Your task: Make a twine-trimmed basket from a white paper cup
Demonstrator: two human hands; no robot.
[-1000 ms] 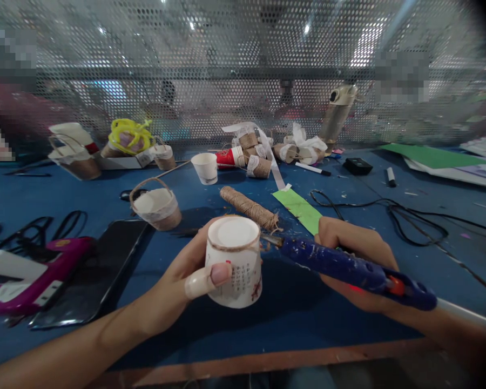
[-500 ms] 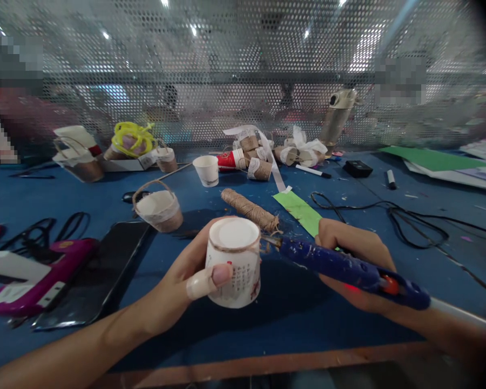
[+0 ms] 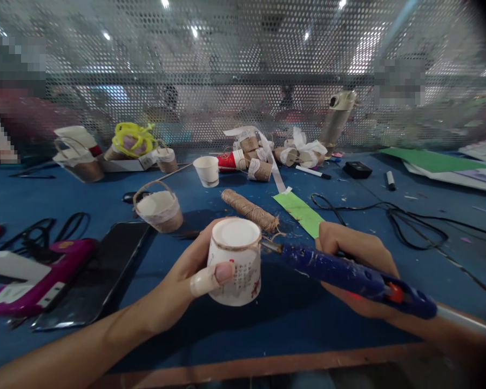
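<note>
My left hand (image 3: 196, 270) is closed round an upside-down white paper cup (image 3: 243, 278), its thumb wrapped in a pale bandage. Brown twine (image 3: 230, 247) circles the cup close to its base, with writing printed on the side below. A blue glue gun (image 3: 340, 270) is gripped in my right hand (image 3: 360, 254), and a glue stick pokes out of its rear. The gun's metal nozzle (image 3: 271, 246) is at the cup's right side, by the twine. Behind the cup lies a roll of jute twine (image 3: 249, 209), with a loose end near the nozzle.
A small twine-handled basket (image 3: 160, 210) stands left of the cup, near a black phone (image 3: 101, 270) and a magenta device (image 3: 44, 281). Green paper (image 3: 297, 212), a white cup (image 3: 207, 171) and several wrapped cups lie farther back. A black cable (image 3: 409, 227) loops on the right.
The glue gun's rear has dipped slightly and its nozzle shows more clearly against the cup's right edge. The cup has shifted a little to the right.
</note>
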